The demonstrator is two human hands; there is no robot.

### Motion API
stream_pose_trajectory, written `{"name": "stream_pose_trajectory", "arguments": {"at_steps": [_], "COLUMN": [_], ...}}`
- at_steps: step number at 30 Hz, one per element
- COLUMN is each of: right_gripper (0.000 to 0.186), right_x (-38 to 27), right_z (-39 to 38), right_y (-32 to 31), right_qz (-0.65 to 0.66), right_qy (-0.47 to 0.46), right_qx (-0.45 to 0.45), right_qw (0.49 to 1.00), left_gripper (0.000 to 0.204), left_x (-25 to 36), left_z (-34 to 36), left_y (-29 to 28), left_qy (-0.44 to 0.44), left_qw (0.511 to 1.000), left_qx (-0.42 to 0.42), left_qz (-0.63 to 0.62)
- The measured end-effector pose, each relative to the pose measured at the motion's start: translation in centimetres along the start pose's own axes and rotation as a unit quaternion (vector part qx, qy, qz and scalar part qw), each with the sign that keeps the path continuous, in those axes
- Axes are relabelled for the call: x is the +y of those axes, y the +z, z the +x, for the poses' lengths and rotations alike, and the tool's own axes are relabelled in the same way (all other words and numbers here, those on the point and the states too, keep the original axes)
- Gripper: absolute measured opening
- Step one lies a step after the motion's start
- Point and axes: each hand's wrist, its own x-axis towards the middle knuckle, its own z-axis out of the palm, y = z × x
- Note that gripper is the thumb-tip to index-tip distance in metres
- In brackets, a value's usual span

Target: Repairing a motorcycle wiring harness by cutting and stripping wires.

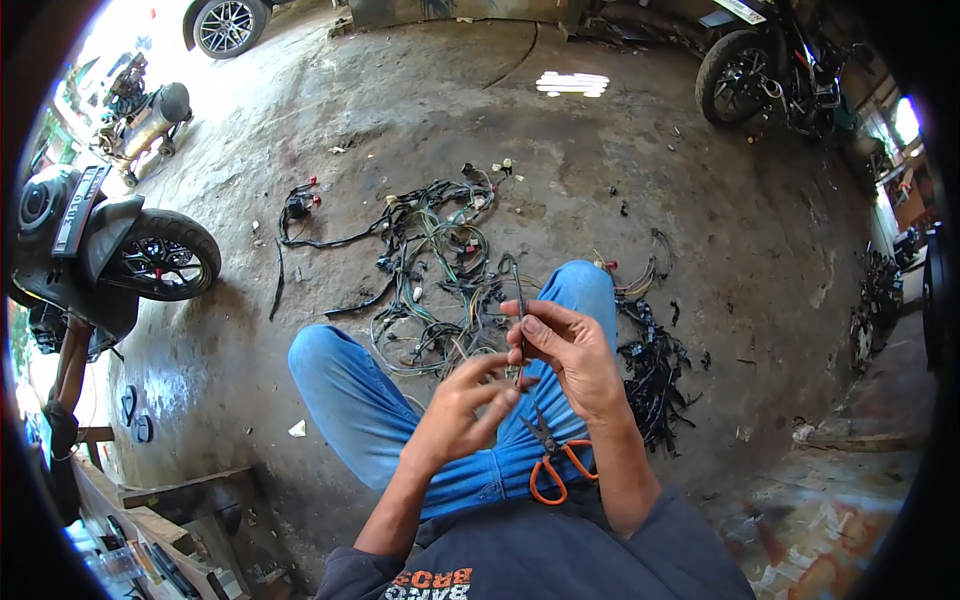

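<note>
Between the thumb and fingers of my right hand point(572, 358) is a thin black taped wire point(520, 305), held upright above my lap. Close to its lower end is my left hand point(462, 412), slightly blurred, the thumb apart from the curved fingers; I see nothing gripped in it. A pair of scissors point(549, 462) with orange handles lies on my jeans below my hands, blades spread. Beyond my knees a tangled wiring harness point(440, 240), with multicoloured wires and connectors, is spread on the floor.
Right of my knee lies a heap of black tape scraps point(655, 375). A motorcycle wheel point(165, 255) stands at left, another motorcycle point(745, 78) at far right. A wooden bench point(165, 530) is at lower left, a car wheel point(228, 27) at the back.
</note>
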Motion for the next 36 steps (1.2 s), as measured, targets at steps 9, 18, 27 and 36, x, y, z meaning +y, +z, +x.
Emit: {"name": "stream_pose_trajectory", "arguments": {"at_steps": [9, 18, 27, 36], "right_gripper": [0.028, 0.026, 0.017, 0.019], "right_x": [1.2, 3.7, 4.1, 5.7], "right_z": [-2.2, -3.1, -3.9, -4.8], "right_y": [2.0, 2.9, 3.6, 4.6], "right_qz": [-0.056, -0.123, -0.259, -0.293], "right_qy": [-0.087, -0.098, -0.119, -0.071], "right_qx": [-0.008, 0.059, 0.066, 0.004], "right_qw": [0.995, 0.986, 0.956, 0.954], "left_gripper": [0.042, 0.031, 0.031, 0.032], "left_x": [0.5, 3.5, 0.4, -1.7], "left_z": [3.7, 6.5, 6.8, 9.5], "left_y": [-3.0, -3.1, -2.9, -7.9], "left_qy": [-0.158, -0.146, -0.178, -0.122], "left_qw": [0.953, 0.890, 0.857, 0.878], "left_qx": [0.126, 0.120, 0.153, 0.182], "left_qz": [-0.226, -0.414, -0.459, -0.426]}}
